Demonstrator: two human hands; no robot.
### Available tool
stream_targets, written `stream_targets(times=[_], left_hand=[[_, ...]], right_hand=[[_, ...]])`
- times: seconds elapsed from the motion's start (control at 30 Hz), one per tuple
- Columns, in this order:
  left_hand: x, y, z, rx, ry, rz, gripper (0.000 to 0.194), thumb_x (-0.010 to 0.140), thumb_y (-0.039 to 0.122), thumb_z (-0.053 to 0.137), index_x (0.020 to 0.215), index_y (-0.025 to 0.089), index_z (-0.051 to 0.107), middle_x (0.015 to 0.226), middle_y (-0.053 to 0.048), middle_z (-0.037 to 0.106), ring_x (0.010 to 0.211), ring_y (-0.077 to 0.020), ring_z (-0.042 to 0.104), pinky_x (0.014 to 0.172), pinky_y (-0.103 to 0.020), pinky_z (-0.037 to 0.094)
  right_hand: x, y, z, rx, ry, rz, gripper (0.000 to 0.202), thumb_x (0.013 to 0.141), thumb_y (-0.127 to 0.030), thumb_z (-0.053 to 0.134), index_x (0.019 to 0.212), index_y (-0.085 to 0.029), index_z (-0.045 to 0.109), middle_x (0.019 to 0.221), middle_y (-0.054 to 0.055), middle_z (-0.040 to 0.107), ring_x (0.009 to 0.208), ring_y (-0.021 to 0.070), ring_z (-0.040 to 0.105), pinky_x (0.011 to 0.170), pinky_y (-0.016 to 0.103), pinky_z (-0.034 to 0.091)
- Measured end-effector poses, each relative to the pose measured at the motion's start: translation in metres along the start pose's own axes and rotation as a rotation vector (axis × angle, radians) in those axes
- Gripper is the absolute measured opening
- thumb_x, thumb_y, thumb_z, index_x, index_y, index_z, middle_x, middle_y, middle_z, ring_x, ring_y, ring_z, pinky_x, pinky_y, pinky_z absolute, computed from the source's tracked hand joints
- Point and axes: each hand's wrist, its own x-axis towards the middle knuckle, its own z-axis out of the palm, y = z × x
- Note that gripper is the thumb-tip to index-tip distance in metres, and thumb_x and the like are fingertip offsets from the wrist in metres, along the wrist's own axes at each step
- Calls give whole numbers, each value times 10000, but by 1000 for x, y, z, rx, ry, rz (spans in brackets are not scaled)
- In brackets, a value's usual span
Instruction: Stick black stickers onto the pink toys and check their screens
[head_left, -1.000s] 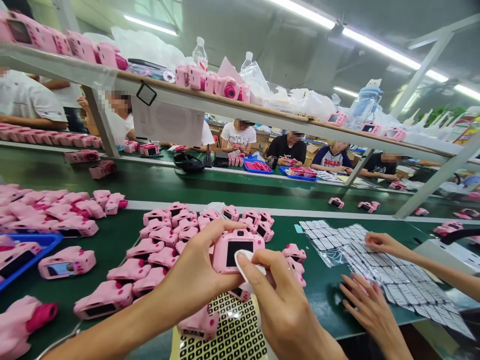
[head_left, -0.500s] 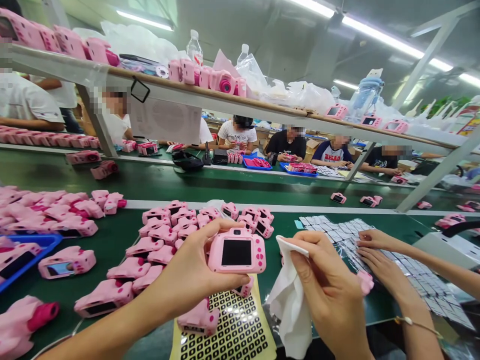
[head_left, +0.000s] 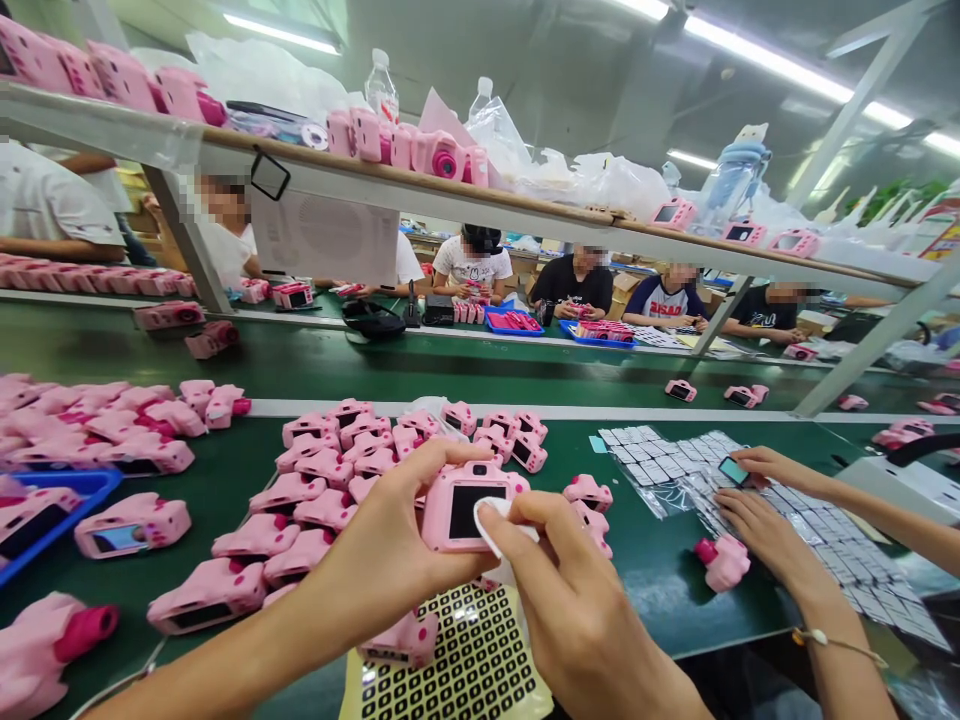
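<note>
Yeah, my half-curled left hand (head_left: 375, 530) held the light, stiff-looking camera (head_left: 437, 512) by its edges. Right hand (head_left: 592, 620) pinched cloth (head_left: 501, 573) on the scratchable-looking screen (head_left: 462, 515).

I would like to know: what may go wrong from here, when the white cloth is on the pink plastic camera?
The left hand grips the pink plastic camera at one side, so rubbing might twist it loose.
If grit is under the white cloth, the dark screen could get scratched.
Another pink camera rests on the yellow sheet of black stickers below; a drop might hit it.
</note>
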Motion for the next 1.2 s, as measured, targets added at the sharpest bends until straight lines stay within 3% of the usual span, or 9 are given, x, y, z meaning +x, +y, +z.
stream_targets(times=[0.1,0.23,0.5,0.6,0.7,0.8,0.9,1.0,1.2], left_hand=[[1,-2,-1,18,-2,2,515,653,186,748,1131,241,565,1008,-3,679,912,-221,683,711,-266,564],[1,-3,-2,-3,-55,-31,576,646,186,762,1173,248,537,998,-8,682,839,-211,687,692,-280,569],[-2,2,3,7,-5,-11,528,646,178,743,1142,240,571,1024,-13,679,877,-215,681,699,-272,561],[-1,1,2,11,6,-8,523,635,169,750,1124,235,576,1028,-13,679,877,-213,679,722,-276,560],[-1,1,-1,-21,-24,-78,553,606,197,815,1106,230,581,989,-10,690,822,-201,680,681,-264,560],[-1,0,-2,-60,-34,-133,586,553,167,865,1074,231,603,957,9,696,778,-171,672,630,-218,541],[-2,0,0,-101,-5,-158,614,532,114,865,1078,240,614,944,22,695,741,-145,659,591,-188,518],[-2,0,3,-131,-16,-162,608,536,99,856,1077,231,612,917,23,691,736,-144,655,596,-191,518],[-2,-1,4,-112,-56,-153,601,559,95,836,1091,243,596,925,30,684,790,-152,660,639,-200,523]], right_hand=[[0,-1,-3,-59,-41,-40,366,932,-1,408,1265,-46,552,1028,156,584,922,224,587,761,332,583],[1,1,-5,-110,2,-30,382,939,2,392,1295,-35,524,1078,178,581,958,242,573,764,354,577],[-1,1,-1,-84,13,-30,389,923,12,425,1295,-37,530,1063,169,577,950,236,572,767,340,567],[-2,1,-4,36,-2,-20,393,921,20,403,1277,-55,553,1058,155,569,944,214,575,776,314,558],[-6,6,-15,244,70,102,383,931,2,399,1222,-129,610,1022,108,560,919,169,585,760,257,539],[-11,13,-31,400,183,362,276,953,-98,491,1116,-234,668,1000,62,570,922,160,589,695,229,509],[-15,19,-41,480,171,539,204,968,-200,519,1058,-269,688,1027,55,587,953,183,595,629,230,481],[-17,21,-42,496,149,555,202,973,-220,517,1063,-278,688,1038,52,593,973,192,595,667,248,483],[-15,20,-32,442,147,426,260,966,-145,501,1113,-277,670,1017,44,585,985,177,582,793,284,484]])
